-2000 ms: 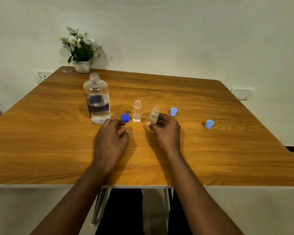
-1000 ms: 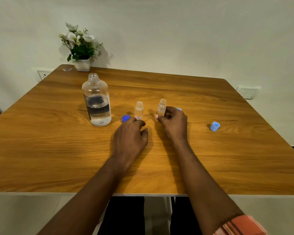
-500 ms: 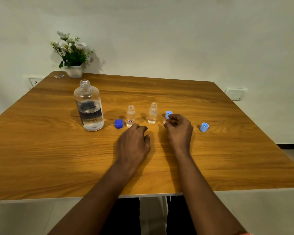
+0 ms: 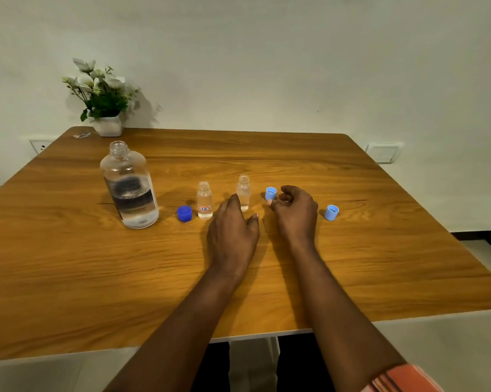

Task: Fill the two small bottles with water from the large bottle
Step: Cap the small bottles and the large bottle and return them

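Note:
The large clear bottle (image 4: 129, 188) stands uncapped at the left of the wooden table (image 4: 380, 250), partly full of water. Its dark blue cap (image 4: 184, 213) lies beside it. Two small uncapped bottles stand upright: one with a red label (image 4: 204, 200), one plain (image 4: 243, 192), both holding water. My left hand (image 4: 233, 230) rests palm-down just in front of the plain bottle, holding nothing. My right hand (image 4: 295, 213) is loosely curled to its right, a fingertip touching a light blue cap (image 4: 270, 193). A second light blue cap (image 4: 331, 212) lies further right.
A white pot of flowers (image 4: 105, 108) stands at the table's far left corner by the wall. A small clear scrap (image 4: 81, 134) lies next to it. The table's near edge runs below my forearms.
My right hand let go of the plain small bottle, which now stands on the table, and moved right to the light blue cap. My left hand slid right from the dark blue cap.

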